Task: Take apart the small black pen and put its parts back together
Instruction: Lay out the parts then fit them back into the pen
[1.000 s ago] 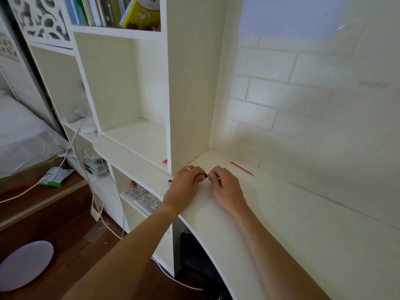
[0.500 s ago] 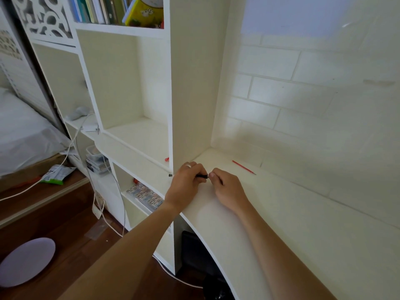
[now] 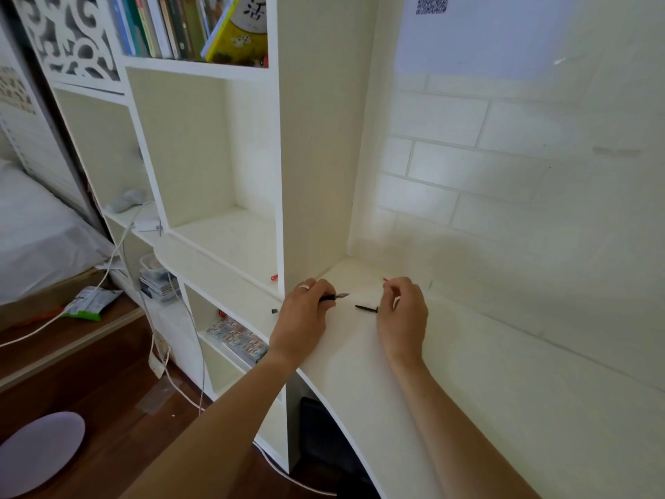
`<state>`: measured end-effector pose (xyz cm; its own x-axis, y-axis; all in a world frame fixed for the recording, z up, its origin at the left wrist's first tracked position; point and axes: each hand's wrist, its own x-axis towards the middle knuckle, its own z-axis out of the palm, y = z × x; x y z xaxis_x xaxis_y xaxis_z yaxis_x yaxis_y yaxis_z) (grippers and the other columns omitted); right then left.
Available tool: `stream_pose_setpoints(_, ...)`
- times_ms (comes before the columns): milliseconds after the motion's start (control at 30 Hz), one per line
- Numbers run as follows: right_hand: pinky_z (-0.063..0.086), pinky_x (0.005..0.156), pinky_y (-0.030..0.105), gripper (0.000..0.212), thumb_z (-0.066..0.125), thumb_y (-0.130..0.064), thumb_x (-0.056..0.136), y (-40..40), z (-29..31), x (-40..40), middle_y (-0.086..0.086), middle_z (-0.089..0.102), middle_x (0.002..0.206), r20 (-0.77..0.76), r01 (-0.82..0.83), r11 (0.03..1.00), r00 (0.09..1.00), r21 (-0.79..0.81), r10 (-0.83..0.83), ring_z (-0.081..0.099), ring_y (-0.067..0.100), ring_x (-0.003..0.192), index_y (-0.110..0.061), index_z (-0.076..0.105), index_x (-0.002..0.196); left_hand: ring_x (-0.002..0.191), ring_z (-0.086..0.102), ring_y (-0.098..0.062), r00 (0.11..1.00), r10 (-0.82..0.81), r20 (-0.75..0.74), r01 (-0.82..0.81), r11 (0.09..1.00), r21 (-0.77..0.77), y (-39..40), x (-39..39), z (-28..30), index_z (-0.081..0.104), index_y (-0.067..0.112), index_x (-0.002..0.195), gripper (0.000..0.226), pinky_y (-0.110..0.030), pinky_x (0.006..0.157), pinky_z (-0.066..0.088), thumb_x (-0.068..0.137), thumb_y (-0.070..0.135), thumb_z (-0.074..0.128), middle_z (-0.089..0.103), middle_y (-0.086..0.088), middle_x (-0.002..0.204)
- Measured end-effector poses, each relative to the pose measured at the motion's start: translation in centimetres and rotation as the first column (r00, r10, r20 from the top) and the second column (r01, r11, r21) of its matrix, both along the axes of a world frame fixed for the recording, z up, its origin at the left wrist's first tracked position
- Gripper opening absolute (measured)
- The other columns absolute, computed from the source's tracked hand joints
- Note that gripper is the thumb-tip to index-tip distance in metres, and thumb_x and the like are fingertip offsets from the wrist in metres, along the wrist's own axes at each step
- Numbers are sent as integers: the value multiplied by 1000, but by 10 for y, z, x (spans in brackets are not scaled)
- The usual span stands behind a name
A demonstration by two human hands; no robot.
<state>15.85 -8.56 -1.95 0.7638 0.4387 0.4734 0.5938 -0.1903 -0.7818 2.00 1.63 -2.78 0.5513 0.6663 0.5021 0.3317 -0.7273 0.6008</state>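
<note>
My left hand [image 3: 301, 315] is closed around the black pen body [image 3: 333, 297]; its pointed metal tip sticks out to the right and a black end shows at the left of the fist. My right hand [image 3: 403, 311] pinches a thin black pen part [image 3: 365, 308] by its right end, held a short gap away from the tip. Both hands hover just above the white desk [image 3: 449, 408], close to the bookcase's side panel.
A thin red stick [image 3: 385, 279] lies on the desk behind my right hand. The tall white bookcase [image 3: 313, 156] stands at the left with books on top. A brick-pattern wall [image 3: 503, 174] closes the desk's back. Cables hang at the left.
The hands, joined on the pen before, have pulled apart. My right hand moved right, drawing a thin black part out, while the left kept the body.
</note>
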Motion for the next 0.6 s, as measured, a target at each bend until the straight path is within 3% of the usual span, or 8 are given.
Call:
stream_pose_setpoints(100,48,89,28,22,53,-8,97,0,-5,1,4,62,113,19,33,982,999,-185,-30,56,22,114,-15,68,112,91,57,-14,1000,11,-29,-11,1000,7,-1,1,-1,66,23,107,16,-26,74,45,98,14,55,62,4,98)
stream_pose_setpoints(167,43,97,28,24,56,-13,97,2,-8,-1,4,62,118,68,6,956,998,-295,15,51,23,122,-15,71,115,91,58,-13,999,12,-39,-12,1000,6,-2,1,-2,68,25,111,20,-23,74,42,100,17,53,63,4,100)
stream_pose_setpoints(233,41,98,27,23,56,-15,97,4,-9,-1,6,63,115,83,-22,936,995,-353,55,53,25,119,-13,74,112,90,58,-13,999,15,-40,-14,1000,5,-2,1,-1,69,26,111,20,-22,73,41,100,21,54,63,5,98)
stream_pose_setpoints(333,48,95,35,17,59,-11,95,4,-7,-2,8,62,107,44,-82,942,994,-325,101,57,27,109,-11,73,104,91,58,-13,999,7,-50,-6,1000,10,-2,1,0,71,27,108,18,-27,79,48,99,29,56,64,5,97)
stream_pose_setpoints(433,50,88,40,13,62,-7,92,2,-5,-6,3,60,100,98,-141,938,979,-317,181,56,25,102,-16,69,98,92,58,-14,998,-6,-61,6,1000,9,-2,0,1,73,27,105,17,-32,83,50,98,29,58,64,5,95)
stream_pose_setpoints(600,51,78,26,19,59,-3,91,1,-5,-7,-1,58,99,112,-260,930,948,-262,297,60,18,90,-20,66,98,92,58,-15,997,-7,-71,9,1000,27,-2,1,2,74,26,106,17,-34,85,50,97,25,60,64,3,95)
